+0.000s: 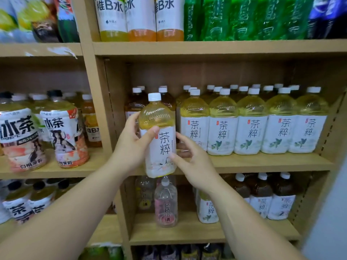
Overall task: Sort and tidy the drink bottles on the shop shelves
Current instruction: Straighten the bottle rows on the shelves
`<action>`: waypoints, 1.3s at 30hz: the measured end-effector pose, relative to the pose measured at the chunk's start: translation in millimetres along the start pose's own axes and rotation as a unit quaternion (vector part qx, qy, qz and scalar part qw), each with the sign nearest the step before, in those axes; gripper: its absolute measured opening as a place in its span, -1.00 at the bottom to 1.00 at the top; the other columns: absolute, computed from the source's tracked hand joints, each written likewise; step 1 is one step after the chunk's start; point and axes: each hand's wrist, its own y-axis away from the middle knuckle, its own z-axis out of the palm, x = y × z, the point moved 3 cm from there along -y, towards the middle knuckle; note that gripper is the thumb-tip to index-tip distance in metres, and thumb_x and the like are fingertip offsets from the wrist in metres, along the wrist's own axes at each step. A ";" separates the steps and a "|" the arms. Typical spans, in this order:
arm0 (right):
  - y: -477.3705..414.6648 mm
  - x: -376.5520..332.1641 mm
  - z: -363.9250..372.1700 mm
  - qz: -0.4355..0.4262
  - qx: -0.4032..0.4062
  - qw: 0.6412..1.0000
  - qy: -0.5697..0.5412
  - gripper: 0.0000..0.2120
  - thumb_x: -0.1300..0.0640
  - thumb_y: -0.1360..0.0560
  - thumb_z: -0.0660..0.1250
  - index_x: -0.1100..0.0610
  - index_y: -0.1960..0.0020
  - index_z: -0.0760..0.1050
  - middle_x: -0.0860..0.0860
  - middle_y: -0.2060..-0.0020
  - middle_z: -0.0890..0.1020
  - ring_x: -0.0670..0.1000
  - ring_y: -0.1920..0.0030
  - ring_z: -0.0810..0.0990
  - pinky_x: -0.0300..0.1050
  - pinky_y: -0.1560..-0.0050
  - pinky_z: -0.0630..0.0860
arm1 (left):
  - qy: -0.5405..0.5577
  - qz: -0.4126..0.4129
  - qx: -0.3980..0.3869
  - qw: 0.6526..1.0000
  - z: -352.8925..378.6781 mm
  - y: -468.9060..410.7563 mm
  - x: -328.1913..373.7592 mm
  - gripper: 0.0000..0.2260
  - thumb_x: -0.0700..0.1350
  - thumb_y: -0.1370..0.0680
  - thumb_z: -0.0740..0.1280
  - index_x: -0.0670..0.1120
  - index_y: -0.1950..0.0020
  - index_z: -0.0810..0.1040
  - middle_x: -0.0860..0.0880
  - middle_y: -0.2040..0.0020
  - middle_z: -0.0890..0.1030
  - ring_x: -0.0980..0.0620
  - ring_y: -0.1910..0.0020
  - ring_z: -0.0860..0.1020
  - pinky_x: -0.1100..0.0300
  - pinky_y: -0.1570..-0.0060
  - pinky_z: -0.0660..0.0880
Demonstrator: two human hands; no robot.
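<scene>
- Left hand (131, 139): grasps the bottle (159, 113) at its shoulder, thumb across the front, fingers wrapped behind.
- Right hand (191, 162): pinches the same bottle lightly lower down, thumb on the label, fingers against its right side.
- Bottle position: upright, held off the shelf (262, 163), in front of its edge.
- Procedure: keep the label forward, lift the base over the edge, and seat it just left of the matching row (251, 124), ahead of the brown bottles (133, 106).
</scene>
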 end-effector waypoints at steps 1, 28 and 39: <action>-1.4 4.2 -3.3 0.006 -0.005 1.000 0.023 -0.45 0.03 -0.58 0.42 -0.26 -0.50 0.35 -0.28 -0.20 0.58 -0.22 -0.10 0.61 -0.09 -0.17 0.60 | 0.003 -0.006 0.004 1.000 0.1 -2.9 -3.4 -0.59 -0.02 -0.59 0.41 0.14 -0.41 0.39 0.17 -0.17 0.63 0.26 -0.11 0.63 0.12 -0.12 0.61; -16.2 40.1 -37.3 0.078 -0.027 0.997 -0.005 -0.74 0.08 -0.62 0.36 -0.25 -0.22 0.55 -0.09 -0.17 0.63 0.00 -0.16 0.62 -0.01 0.04 0.68 | -0.099 -0.078 -0.053 0.991 16.9 -24.7 -35.3 -0.61 0.05 -0.59 0.41 0.11 -0.37 0.38 0.14 -0.24 0.60 0.10 -0.21 0.59 -0.03 -0.20 0.59; -8.6 55.8 -78.6 0.079 0.079 0.987 0.113 -0.70 0.18 -0.61 0.36 -0.08 -0.29 0.59 -0.12 -0.09 0.65 -0.16 -0.08 0.58 -0.16 -0.15 0.49 | -0.081 -0.093 -0.067 0.990 31.4 -39.8 -44.8 -0.59 0.10 -0.58 0.41 0.15 -0.38 0.37 0.15 -0.26 0.61 0.08 -0.22 0.60 -0.10 -0.23 0.58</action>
